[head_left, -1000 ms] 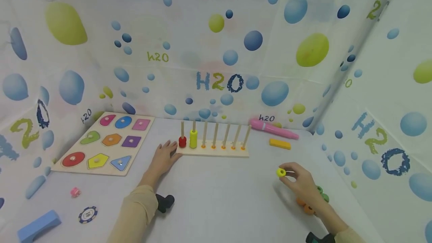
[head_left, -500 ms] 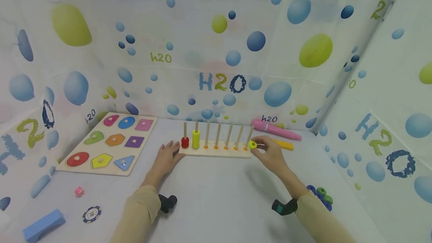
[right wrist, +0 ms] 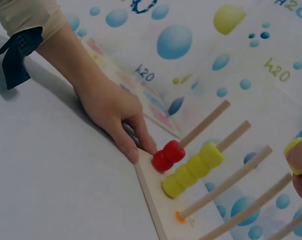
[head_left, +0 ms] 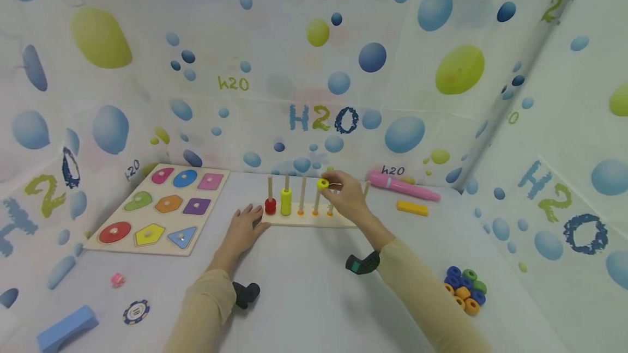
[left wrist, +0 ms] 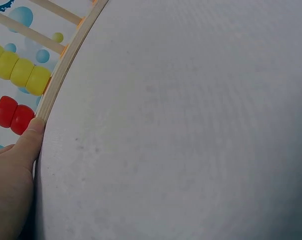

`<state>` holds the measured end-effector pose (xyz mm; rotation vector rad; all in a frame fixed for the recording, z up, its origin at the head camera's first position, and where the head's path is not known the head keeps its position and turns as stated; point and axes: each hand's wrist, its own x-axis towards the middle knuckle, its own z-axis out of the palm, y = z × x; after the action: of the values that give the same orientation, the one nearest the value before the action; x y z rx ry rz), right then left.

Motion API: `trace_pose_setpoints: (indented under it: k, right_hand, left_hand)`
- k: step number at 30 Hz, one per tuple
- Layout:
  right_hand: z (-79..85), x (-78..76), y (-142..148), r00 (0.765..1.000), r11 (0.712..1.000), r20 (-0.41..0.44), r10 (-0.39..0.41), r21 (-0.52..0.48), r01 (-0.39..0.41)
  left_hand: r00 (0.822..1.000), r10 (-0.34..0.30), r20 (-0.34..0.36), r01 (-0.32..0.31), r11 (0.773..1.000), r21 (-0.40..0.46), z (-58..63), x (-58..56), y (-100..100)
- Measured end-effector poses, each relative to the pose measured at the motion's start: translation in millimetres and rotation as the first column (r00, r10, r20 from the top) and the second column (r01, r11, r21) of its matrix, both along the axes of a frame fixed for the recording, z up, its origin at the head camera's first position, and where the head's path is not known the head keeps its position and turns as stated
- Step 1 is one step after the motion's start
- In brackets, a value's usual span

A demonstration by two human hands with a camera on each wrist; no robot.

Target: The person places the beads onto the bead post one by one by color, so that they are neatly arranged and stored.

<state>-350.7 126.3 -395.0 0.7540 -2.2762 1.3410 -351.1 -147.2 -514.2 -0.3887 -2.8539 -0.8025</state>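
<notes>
1. At the left end of the peg board (head_left: 304, 221): left hand (head_left: 243, 227) touching it, fingers loosely spread.
2. Above the peg board: right hand (head_left: 349, 198), fingers pinching one yellow bead (head_left: 319, 186).
3. To the near right of the peg board: loose beads (head_left: 463, 292) on the bench (head_left: 294, 293).

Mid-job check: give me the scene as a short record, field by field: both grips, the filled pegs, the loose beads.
Left grip: touches the left end of the flat, pale wooden pegboard
Right grip: pinches a round yellow bead, not on a peg
Leftmost wooden peg: two round red beads
Next wooden peg: four round yellow beads
Loose beads: round blue, green and orange, clustered right of the pegboard
</notes>
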Motion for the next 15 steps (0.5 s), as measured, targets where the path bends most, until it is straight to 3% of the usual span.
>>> trace_pose_setpoints:
  k: [15]
  right_hand:
    - [3.6, -35.5, -64.8, 0.993, 0.984, -0.093, 0.071, 0.171, -0.054]
  left_hand:
    - [1.000, 0.005, -0.003, -0.005, 1.000, 0.000, -0.6, -1.7, -0.3]
